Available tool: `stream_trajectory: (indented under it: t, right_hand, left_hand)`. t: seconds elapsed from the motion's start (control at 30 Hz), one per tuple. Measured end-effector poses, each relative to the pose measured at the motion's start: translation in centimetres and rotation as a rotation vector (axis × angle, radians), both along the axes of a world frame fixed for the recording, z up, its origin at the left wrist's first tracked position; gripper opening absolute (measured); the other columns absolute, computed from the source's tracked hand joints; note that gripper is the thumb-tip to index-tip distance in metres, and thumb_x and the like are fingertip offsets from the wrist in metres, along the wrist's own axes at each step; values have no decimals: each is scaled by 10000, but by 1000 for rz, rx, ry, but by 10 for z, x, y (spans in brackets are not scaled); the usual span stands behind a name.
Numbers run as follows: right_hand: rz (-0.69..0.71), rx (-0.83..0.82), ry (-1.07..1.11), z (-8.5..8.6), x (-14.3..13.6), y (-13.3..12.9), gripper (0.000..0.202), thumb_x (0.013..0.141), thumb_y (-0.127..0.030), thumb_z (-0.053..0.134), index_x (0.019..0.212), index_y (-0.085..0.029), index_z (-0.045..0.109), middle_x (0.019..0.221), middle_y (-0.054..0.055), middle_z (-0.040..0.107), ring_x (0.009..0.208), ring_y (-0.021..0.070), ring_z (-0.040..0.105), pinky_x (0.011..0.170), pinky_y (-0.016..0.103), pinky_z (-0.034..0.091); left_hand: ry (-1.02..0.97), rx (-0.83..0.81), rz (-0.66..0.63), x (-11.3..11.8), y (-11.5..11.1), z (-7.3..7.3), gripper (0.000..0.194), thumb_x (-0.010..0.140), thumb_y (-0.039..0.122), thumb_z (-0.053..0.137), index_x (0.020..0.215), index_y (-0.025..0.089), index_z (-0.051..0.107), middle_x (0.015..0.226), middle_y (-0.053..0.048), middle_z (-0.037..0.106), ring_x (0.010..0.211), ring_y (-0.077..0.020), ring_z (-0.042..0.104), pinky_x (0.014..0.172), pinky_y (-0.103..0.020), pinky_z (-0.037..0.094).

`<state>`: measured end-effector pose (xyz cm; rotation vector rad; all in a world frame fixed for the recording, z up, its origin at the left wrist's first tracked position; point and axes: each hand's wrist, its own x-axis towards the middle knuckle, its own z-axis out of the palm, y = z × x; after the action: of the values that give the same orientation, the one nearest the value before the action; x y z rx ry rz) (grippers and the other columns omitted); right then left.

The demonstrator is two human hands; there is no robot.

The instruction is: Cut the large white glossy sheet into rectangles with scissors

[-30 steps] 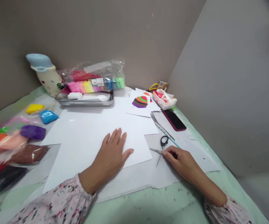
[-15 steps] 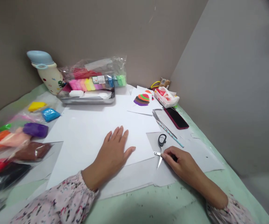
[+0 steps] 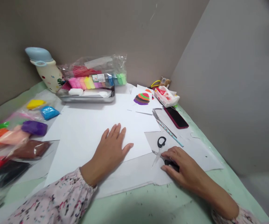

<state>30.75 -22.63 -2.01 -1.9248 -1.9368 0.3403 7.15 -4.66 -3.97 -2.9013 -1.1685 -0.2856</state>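
My left hand (image 3: 110,152) lies flat on the large white paper sheet (image 3: 85,130), its fingers stretched out and the thumb apart. On the paper at the right lies a pair of scissors (image 3: 159,153) with black handles and its blades spread. My right hand (image 3: 180,161) rests over the scissors. Its thumb stands apart from the fingers, and one black handle loop shows between them, partly hidden by the hand. The other loop points away from me, beyond the fingertips. Right of the scissors lie a patterned pencil (image 3: 171,135) and a fork (image 3: 156,115).
Clay packets, such as a purple one (image 3: 34,128), lie at the left. Behind stand a bottle (image 3: 47,73) and a metal tray (image 3: 85,99) bearing bagged clay (image 3: 88,82). Farther right are a striped colored drawing (image 3: 142,99), a tissue pack (image 3: 166,97) and a phone (image 3: 176,117).
My right thumb has come away from the fingers and the scissors' pivot, moving toward me. The scissors have turned slightly. My left hand stays flat on the sheet; the view has shifted a little.
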Motion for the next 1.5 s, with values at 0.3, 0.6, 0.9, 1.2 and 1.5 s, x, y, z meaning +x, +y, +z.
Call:
stream_trajectory:
  t: [0.3, 0.6, 0.9, 1.2, 1.5]
  right_hand:
    - [61, 66, -198, -8, -2, -9, 376, 985, -207, 446, 1318, -120, 597, 1063, 165, 611, 954, 279, 585, 823, 458, 545]
    - [88, 135, -252, -14, 9, -1, 378, 990, -171, 434, 1325, -143, 607, 1075, 154, 594, 982, 268, 572, 841, 438, 536]
    - [68, 154, -438, -21, 7, -7, 389, 1006, -235, 446, 1358, -157, 593, 1013, 156, 587, 877, 275, 573, 692, 417, 550]
    - [121, 173, -328, -21, 8, -2, 418, 990, -140, 434, 1390, -136, 557, 1008, 149, 513, 921, 273, 514, 744, 437, 526]
    - [122, 193, -257, -23, 8, -4, 446, 976, -100, 451, 1412, -138, 540, 1009, 135, 487, 932, 264, 484, 795, 454, 513]
  left_hand:
    - [-32, -34, -301, 2, 3, 0, 490, 1043, 334, 347, 1506, 189, 420, 1632, -86, 318, 1513, -251, 239, 1214, -448, 181]
    - [-4, -102, -303, 1, 3, 0, 573, 1036, 486, 342, 1527, 195, 394, 1637, -94, 297, 1514, -269, 234, 1207, -457, 186]
    - [6, -104, -308, 2, 4, -3, 626, 1024, 560, 297, 1539, 212, 374, 1649, -89, 261, 1523, -271, 203, 1216, -464, 170]
    - [25, -113, -305, 2, 4, -3, 630, 1021, 564, 301, 1545, 219, 362, 1654, -89, 245, 1525, -274, 192, 1217, -470, 167]
    - [-6, -96, -310, 1, 3, -4, 615, 1023, 563, 296, 1535, 229, 368, 1653, -84, 252, 1524, -269, 198, 1217, -472, 174]
